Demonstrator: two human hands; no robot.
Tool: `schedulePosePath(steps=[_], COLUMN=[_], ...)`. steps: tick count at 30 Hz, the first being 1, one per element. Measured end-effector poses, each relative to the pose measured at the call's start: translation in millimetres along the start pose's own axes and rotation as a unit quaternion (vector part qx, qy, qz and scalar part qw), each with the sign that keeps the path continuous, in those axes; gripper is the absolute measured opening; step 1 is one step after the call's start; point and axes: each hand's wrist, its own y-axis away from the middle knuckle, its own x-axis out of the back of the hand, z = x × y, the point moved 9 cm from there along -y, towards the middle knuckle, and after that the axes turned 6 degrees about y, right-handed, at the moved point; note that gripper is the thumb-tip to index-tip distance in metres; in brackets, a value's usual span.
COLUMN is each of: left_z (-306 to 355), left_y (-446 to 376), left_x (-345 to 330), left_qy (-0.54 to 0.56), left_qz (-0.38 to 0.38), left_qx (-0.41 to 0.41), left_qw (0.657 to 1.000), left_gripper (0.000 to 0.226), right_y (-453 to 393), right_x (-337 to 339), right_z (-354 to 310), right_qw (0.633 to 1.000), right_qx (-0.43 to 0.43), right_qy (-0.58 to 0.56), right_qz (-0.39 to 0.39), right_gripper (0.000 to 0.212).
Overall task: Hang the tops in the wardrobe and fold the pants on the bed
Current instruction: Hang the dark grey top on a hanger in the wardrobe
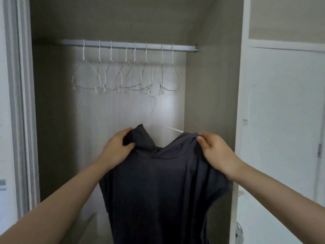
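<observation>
A dark grey top (163, 187) hangs in front of me, inside the open wardrobe. A white wire hanger (154, 118) sits partly inside its neck, with the hook and one arm showing above the fabric. My left hand (117, 147) grips the top's left shoulder and collar. My right hand (214, 148) pinches the right shoulder fabric over the hanger's arm. The wardrobe rail (130, 45) runs across above, well above the held hanger's hook.
Several empty white wire hangers (123, 74) hang along the rail. The wardrobe's right side panel (211, 94) stands close to my right hand. A white closed door (281, 120) is to the right, and a white door frame (19, 103) is at the left.
</observation>
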Motion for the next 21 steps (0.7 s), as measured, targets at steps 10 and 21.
schedulePosePath(steps=[10,21], left_z=[105,144], left_y=[12,1], left_x=[-130,-142], left_qy=[0.237,0.178], left_qz=[-0.281,-0.158], left_qx=[-0.063,-0.112], left_qw=[0.928,0.965], left_gripper=[0.059,0.119], right_y=[-41,-111], right_x=[49,59], right_z=[8,-30], right_qw=[0.935,0.932], right_qx=[-0.242,-0.188], right_qy=[-0.249,-0.256], right_qz=[0.08,0.177], right_gripper=[0.015,0.016])
